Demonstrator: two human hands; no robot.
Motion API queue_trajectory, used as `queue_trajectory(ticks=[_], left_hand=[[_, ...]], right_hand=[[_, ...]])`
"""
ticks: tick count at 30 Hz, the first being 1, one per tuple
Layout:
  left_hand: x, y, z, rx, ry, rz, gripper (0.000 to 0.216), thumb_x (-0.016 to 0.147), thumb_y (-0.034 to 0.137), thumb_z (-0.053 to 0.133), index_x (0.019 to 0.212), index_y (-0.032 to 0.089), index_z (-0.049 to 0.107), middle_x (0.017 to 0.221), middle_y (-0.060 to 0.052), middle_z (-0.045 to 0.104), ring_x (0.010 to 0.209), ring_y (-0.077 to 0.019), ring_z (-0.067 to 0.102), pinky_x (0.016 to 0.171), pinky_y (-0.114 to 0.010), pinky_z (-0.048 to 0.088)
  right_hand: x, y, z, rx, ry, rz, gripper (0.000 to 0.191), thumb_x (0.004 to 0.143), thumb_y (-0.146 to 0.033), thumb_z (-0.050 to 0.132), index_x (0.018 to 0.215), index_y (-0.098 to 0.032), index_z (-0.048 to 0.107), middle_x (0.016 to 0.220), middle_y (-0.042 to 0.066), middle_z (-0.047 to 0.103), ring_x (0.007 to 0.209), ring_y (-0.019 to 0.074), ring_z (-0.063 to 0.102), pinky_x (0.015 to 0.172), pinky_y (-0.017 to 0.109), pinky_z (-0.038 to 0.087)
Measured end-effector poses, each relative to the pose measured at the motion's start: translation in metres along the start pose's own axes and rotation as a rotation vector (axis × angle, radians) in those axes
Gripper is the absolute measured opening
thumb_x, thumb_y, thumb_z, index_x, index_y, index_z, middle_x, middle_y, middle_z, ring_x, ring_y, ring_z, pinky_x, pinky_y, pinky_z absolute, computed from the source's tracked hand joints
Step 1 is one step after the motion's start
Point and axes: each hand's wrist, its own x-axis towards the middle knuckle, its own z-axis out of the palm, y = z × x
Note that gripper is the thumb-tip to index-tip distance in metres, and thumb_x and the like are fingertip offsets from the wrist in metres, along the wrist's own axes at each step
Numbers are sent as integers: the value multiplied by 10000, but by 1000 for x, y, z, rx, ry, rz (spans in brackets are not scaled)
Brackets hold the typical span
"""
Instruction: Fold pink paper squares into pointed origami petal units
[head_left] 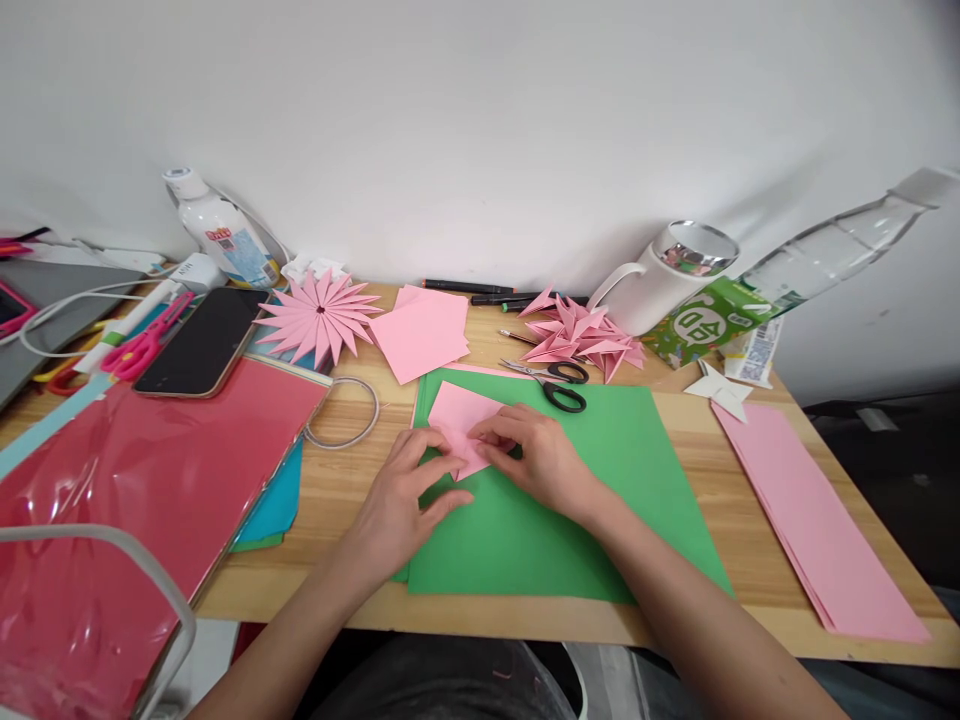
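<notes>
A small pink paper piece [459,415] lies on a green sheet [570,520] in the middle of the wooden desk [720,480]. My left hand [409,495] rests on the green sheet, its fingers curled and pinching the pink paper's near left edge. My right hand [536,455] presses its fingertips down on the paper's near right part. Both hands meet at the paper's lower corner, which looks partly folded.
Black-handled scissors [559,385] lie just beyond the hands. Folded pink pieces [581,335], a pink paper rosette [321,315], pink squares [420,335], a white mug [660,275], a phone [202,340], pink scissors [142,345], a red packet [127,470] and pink strips [810,510] surround them.
</notes>
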Motion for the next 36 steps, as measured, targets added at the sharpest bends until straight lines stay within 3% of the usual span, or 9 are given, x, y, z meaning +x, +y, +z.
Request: queue_trajectory(ticks=[9, 16, 24, 36], left_hand=[[4, 6, 4, 151, -19, -22, 186, 859, 145, 486, 1030, 178, 550, 1013, -75, 549, 959, -193, 501, 824, -351, 448], [3, 7, 5, 148, -13, 14, 162, 860, 145, 482, 886, 196, 633, 949, -61, 519, 916, -180, 486, 770, -324, 455], [1, 9, 6, 301, -71, 80, 187, 842, 70, 452, 893, 167, 604, 1052, -94, 532, 1051, -225, 448, 864, -387, 448], [5, 6, 2, 113, -85, -52, 120, 844, 172, 521, 947, 195, 579, 1035, -54, 554, 961, -193, 478, 823, -355, 420]], right_hand=[[0, -1, 0, 3, -2, 7, 101, 802, -127, 580, 855, -179, 649, 716, 28, 625, 677, 148, 531, 655, 277, 421], [0, 0, 1, 47, 7, 43, 111, 759, -100, 598, 835, -179, 620, 706, 17, 619, 673, 144, 528, 653, 274, 433], [1, 1, 1, 64, 6, 97, 122, 731, -90, 611, 821, -170, 602, 701, 12, 610, 657, 138, 519, 642, 267, 434], [1, -2, 0, 45, -13, 57, 107, 751, -70, 576, 768, -173, 602, 697, 13, 619, 664, 140, 517, 652, 268, 412]])
